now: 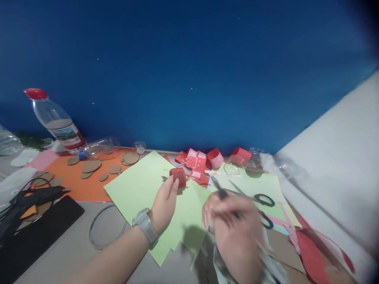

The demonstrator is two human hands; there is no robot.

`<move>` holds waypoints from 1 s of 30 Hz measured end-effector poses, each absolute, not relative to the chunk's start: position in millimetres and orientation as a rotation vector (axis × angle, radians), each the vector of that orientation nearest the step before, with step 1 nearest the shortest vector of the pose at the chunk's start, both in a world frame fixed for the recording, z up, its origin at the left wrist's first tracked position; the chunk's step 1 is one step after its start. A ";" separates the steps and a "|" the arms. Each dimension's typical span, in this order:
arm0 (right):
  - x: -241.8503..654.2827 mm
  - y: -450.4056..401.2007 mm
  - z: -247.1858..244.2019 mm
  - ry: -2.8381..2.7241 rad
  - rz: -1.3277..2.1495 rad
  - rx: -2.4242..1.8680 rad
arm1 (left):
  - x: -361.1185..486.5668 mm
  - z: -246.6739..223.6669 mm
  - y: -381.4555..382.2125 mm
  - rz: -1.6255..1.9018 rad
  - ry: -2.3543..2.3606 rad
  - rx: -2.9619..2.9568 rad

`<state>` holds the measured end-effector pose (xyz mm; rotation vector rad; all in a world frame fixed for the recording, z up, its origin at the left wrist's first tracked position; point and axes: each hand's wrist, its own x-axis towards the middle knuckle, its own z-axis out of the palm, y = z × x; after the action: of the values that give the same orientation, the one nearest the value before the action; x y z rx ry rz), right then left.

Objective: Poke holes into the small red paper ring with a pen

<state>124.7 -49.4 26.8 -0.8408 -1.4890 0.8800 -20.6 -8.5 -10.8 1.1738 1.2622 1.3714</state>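
Observation:
Near the middle, my left hand [167, 199], with a grey watch on its wrist, pinches a small red paper roll [178, 177] above light green paper [142, 177]. To its right my right hand [229, 217] is blurred by motion, its fingers curled around a dark pen-like tool [220, 190] whose tip points up and left. Just beyond that hand lie black-handled scissors [265, 200], partly hidden by it. Red and pink paper pieces [197, 161] lie behind the red roll, beside a white pen [217, 172].
At the left stand a red-capped bottle [62, 122] and a lying clear bottle [100, 149]. Cardboard discs [91, 165] rest on orange paper [74, 185]. A black glue gun [38, 195], a black slab [44, 240] and a wire ring [108, 227] lie nearer. Red scraps [310, 252] are at the right.

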 end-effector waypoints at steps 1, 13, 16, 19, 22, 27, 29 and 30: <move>122.8 -38.7 18.3 -1.317 0.940 -0.834 | -20.4 -10.5 -8.3 1.353 1.256 1.209; 139.4 2.9 -8.0 -1.147 1.273 -1.287 | -17.8 -4.4 -11.3 0.862 1.314 1.381; 139.3 3.2 -8.3 -1.121 1.345 -1.321 | -16.9 -3.7 -13.6 0.816 1.333 1.417; 138.5 3.5 -6.3 -1.186 1.326 -1.366 | -17.6 -2.0 -13.7 0.792 1.341 1.427; 138.0 3.5 -3.2 -1.213 1.327 -1.359 | -19.9 -0.9 -12.4 0.805 1.299 1.417; 136.3 1.6 1.6 -1.124 1.296 -1.323 | -21.5 -0.4 -10.9 0.907 1.099 1.402; 135.6 0.3 1.9 -1.101 1.277 -1.323 | -20.3 -0.4 -11.6 0.902 1.077 1.391; 135.4 -0.3 1.4 -1.099 1.263 -1.321 | -19.5 -0.5 -12.2 0.902 1.084 1.383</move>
<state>135.4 -0.3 1.4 -1.3215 -1.0988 1.2630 -19.5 -12.2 -0.5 1.3834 1.0835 0.9017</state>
